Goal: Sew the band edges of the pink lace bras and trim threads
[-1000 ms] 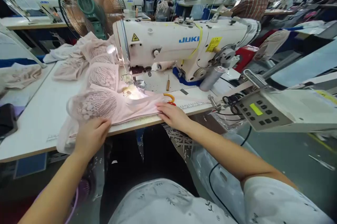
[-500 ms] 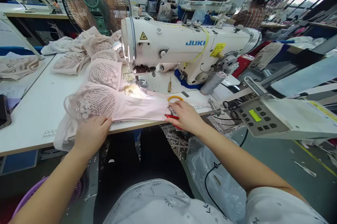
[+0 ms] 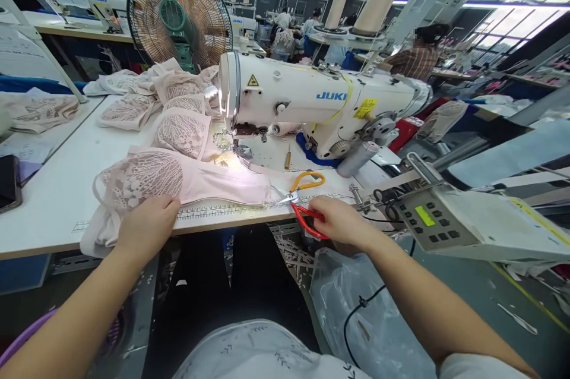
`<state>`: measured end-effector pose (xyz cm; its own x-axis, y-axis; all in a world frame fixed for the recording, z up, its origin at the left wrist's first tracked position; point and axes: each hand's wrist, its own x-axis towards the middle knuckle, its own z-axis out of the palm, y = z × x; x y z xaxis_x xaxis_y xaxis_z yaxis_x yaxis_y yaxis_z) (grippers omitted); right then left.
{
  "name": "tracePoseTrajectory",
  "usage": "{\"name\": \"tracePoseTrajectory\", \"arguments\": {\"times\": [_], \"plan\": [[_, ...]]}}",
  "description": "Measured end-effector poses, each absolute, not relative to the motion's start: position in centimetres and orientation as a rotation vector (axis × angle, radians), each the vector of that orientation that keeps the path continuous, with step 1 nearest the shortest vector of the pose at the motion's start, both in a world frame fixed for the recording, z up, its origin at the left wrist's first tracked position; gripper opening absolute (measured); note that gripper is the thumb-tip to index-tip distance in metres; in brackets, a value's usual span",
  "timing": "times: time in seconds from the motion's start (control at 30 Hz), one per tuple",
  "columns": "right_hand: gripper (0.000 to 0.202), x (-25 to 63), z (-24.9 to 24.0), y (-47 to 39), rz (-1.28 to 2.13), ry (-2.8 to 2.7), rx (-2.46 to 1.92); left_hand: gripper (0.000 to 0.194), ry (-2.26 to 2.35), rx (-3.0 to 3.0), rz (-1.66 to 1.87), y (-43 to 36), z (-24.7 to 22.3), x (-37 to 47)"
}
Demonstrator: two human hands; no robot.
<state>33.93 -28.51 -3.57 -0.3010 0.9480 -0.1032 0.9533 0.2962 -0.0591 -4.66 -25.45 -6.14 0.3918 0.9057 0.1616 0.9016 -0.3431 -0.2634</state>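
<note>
One hand, your left, now holds the pale-pink lace bra alone; your right grips red-and-orange-handled metal scissors.

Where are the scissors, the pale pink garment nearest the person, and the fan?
Scissors (image 3: 292, 196): head view, on the metal pivot between the orange and red handles.
Pale pink garment (image 3: 198, 183): head view, on the plain band beside the lace cup.
Fan (image 3: 173, 15): head view, on the green motor housing.

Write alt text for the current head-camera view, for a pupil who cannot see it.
A person's right hand grips the red handle of open scissors near a pale pink lace bra on a white table. The left hand is on the bra; beyond stands a JUKI sewing machine.
</note>
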Motion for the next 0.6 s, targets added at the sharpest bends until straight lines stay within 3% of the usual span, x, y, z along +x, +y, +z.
{"name": "tracePoseTrajectory", "arguments": {"times": [0.17, 0.3, 0.6], "plan": [[0.004, 36.0, -1.5, -27.2, -0.074, 2.548, 2.184, 0.028, -1.648, -2.404, -0.215, -24.6, -7.0, -4.8], [0.007, 35.7, -1.2, -22.5, -0.183, 2.37, 2.348, 0.034, -1.691, -2.487, -0.489, -24.0, -7.2, -4.7], [0.019, 31.8, -3.8, -16.7, -0.067, 2.381, 2.347, 0.027, -1.663, -2.679, -0.606, -24.0, -6.9, -6.2]]}}
